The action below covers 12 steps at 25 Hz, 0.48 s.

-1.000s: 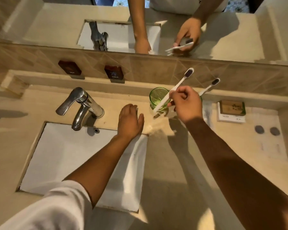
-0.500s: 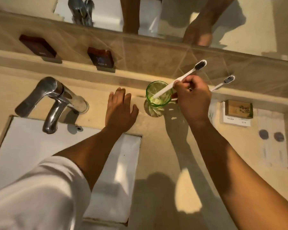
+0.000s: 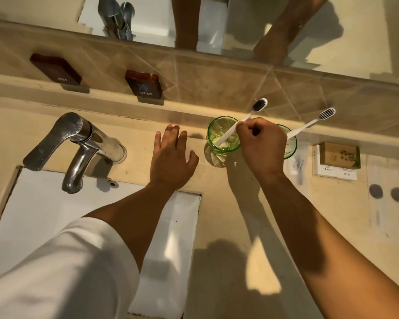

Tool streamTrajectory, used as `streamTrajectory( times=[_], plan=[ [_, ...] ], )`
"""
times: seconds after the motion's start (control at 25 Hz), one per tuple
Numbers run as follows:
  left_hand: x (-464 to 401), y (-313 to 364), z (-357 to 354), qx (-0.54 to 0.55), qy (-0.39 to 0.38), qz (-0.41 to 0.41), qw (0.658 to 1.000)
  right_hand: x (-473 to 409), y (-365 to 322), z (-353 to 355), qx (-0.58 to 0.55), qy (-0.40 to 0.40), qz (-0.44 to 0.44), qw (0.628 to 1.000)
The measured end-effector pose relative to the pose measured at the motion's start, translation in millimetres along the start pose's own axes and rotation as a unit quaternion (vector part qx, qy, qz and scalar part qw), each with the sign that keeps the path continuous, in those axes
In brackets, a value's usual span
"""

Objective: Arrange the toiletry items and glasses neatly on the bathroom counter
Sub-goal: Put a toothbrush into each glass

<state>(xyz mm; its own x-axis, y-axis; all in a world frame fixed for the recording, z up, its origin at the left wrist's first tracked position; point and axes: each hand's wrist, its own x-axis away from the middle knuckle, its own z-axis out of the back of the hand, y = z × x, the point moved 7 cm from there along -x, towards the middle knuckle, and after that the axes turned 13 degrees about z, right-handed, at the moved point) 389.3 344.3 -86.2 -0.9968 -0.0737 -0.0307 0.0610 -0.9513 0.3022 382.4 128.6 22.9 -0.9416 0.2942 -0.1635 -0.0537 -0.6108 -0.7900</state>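
My right hand [image 3: 262, 147] was pinched on a white toothbrush [image 3: 237, 126], its handle end down inside the green glass [image 3: 224, 134] at the back of the counter [image 3: 240, 226], bristles sticking up toward the wall. Second glass [image 3: 290, 146] sat just behind that hand with another brush [image 3: 313, 122] leaning in it. Left hand [image 3: 173, 157] was flat and spread on the counter, holding nothing, between the tap [image 3: 78, 146] and the glass. Soap box [image 3: 338, 158] off to the right
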Motion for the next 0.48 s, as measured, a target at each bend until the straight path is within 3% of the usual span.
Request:
streamTrajectory(
  times=[0.2,0.48],
  plan=[
    [-1,-1,-1,0.005,0.009,0.002,1.000,-4,0,1,0.043,-0.007,0.027,0.999],
    [0,-3,-1,0.009,0.013,0.002,1.000,-8,0,9,0.044,0.043,0.025,0.998]
  ],
)
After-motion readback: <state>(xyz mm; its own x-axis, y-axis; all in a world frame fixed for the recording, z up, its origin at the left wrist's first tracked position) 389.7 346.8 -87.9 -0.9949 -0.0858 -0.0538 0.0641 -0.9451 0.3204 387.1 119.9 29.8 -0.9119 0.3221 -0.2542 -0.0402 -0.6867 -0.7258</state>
